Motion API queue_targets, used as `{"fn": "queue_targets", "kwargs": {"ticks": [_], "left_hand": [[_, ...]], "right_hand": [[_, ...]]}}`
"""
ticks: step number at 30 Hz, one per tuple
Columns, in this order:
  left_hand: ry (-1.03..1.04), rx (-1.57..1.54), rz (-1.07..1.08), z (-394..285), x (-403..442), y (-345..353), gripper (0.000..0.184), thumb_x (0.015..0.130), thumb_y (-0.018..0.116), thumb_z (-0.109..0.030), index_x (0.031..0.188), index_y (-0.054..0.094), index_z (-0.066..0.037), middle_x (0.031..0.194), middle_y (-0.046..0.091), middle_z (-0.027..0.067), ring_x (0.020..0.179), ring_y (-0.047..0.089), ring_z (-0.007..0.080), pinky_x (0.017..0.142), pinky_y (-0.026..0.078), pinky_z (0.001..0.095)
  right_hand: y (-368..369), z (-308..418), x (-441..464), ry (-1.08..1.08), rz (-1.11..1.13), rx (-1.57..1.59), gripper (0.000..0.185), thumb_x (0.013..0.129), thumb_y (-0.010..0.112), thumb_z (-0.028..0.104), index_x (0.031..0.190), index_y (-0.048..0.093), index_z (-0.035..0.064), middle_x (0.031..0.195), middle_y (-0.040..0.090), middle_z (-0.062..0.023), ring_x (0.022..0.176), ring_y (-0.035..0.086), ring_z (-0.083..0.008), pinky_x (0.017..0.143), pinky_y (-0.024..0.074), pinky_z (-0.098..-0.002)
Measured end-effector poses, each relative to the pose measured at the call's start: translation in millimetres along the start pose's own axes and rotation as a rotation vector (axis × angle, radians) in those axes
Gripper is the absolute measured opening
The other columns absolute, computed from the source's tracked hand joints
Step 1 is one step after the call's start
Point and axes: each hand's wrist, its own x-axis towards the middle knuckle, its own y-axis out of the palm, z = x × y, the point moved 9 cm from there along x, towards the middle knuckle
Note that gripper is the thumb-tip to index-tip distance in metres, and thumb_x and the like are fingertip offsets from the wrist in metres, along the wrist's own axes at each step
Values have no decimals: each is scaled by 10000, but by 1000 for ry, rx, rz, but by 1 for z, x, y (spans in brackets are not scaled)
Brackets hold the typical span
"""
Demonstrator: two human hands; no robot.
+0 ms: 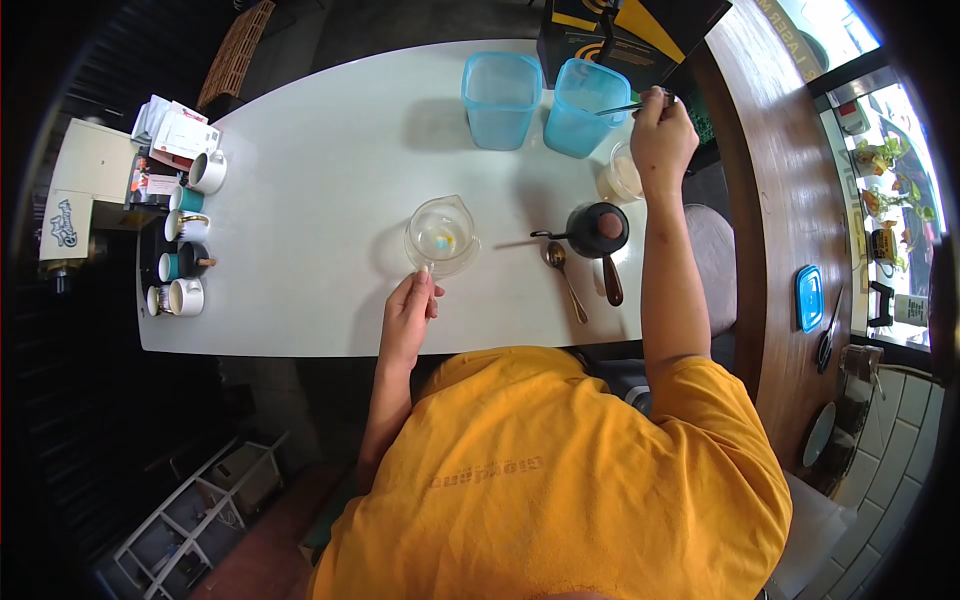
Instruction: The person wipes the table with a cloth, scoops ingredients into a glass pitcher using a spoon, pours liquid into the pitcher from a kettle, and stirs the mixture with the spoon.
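My left hand (pixel 408 312) pinches the handle of a clear glass jug (pixel 441 228) standing on the table, with small white, blue and yellow spots visible in it. Out to the far right, my right hand (pixel 664 140) is closed around a slim metal utensil (pixel 622 108). Its tip reaches over the right-hand blue plastic container (pixel 580 125); the exact kind of utensil is unclear. A second blue container (pixel 500 110) stands just left of that one. Below my right wrist sits a round tub (pixel 624 172) with pale contents.
A black kettle (pixel 598 236) with a wooden handle and knob stands at the right, a metal spoon (pixel 567 283) beside it. Several cups (pixel 186 297) line the left edge of the white table (pixel 300 200). A blue lid (pixel 810 298) and scissors (pixel 827 345) lie on the wooden counter (pixel 765 250).
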Motion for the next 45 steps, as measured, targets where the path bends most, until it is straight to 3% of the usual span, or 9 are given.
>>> {"fn": "queue_targets", "kwargs": {"ticks": [5, 20, 29, 31, 36, 38, 41, 43, 45], "left_hand": [[-25, -2, -7, 0, 1, 1, 365, 1018, 459, -354, 820, 562, -65, 736, 515, -5, 628, 423, 54, 605, 361, 222], [-28, -11, 38, -8, 3, 9, 371, 1018, 457, -357, 770, 515, -87, 741, 496, -12, 643, 440, 53, 592, 358, 210], [-55, -12, 54, -7, 2, 10, 383, 1020, 452, -373, 774, 508, -85, 743, 470, -20, 659, 445, 63, 600, 367, 216], [-21, 19, 60, -9, 3, 11, 420, 1021, 418, -419, 766, 497, -94, 800, 552, 45, 604, 459, 52, 535, 334, 195], [-36, 1, 84, -12, 2, 13, 405, 1019, 439, -398, 769, 505, -87, 767, 506, 12, 629, 446, 57, 568, 352, 207], [-62, -22, 88, -10, 2, 12, 393, 1017, 459, -378, 767, 512, -79, 738, 464, -19, 654, 436, 63, 601, 369, 219], [-19, 28, 92, -11, 4, 10, 415, 1021, 418, -417, 774, 499, -93, 794, 546, 43, 599, 444, 46, 534, 329, 194], [-80, -23, 88, -11, 5, 10, 397, 1019, 459, -375, 779, 525, -66, 728, 463, -19, 643, 421, 60, 590, 358, 204], [-92, -7, 87, -12, 6, 9, 400, 1018, 459, -377, 779, 528, -64, 727, 465, -19, 639, 418, 59, 587, 355, 202]], "right_hand": [[-30, -11, 6, 144, -81, 89, 305, 953, 514, 260, 868, 682, 21, 687, 683, -68, 666, 676, -187, 664, 506, -310], [-52, -3, 2, 135, -159, 166, 314, 983, 507, 258, 908, 689, 12, 712, 679, -50, 683, 635, -115, 663, 481, -264], [-60, -2, 3, 134, -173, 174, 296, 976, 498, 253, 913, 668, 19, 731, 697, -76, 719, 687, -159, 702, 506, -277], [-62, -1, 3, 138, -166, 149, 298, 976, 498, 256, 915, 667, 18, 735, 698, -76, 720, 687, -161, 703, 506, -277], [-63, -4, 1, 162, -172, 122, 307, 976, 501, 261, 916, 667, 10, 746, 702, -82, 730, 691, -168, 709, 509, -282], [-67, -4, 0, 136, -213, 203, 311, 976, 504, 266, 912, 671, 11, 733, 694, -75, 706, 672, -152, 693, 502, -283], [-74, -2, -5, 111, -232, 291, 317, 979, 507, 270, 898, 673, 13, 701, 675, -55, 660, 629, -121, 670, 493, -282], [-80, 14, -19, 117, -202, 328, 317, 992, 498, 257, 903, 656, -4, 732, 659, -46, 656, 589, -96, 648, 474, -268], [-79, 23, -33, 116, -155, 498, 309, 1008, 480, 228, 920, 631, -28, 782, 647, -50, 686, 585, -91, 643, 453, -239]]}}
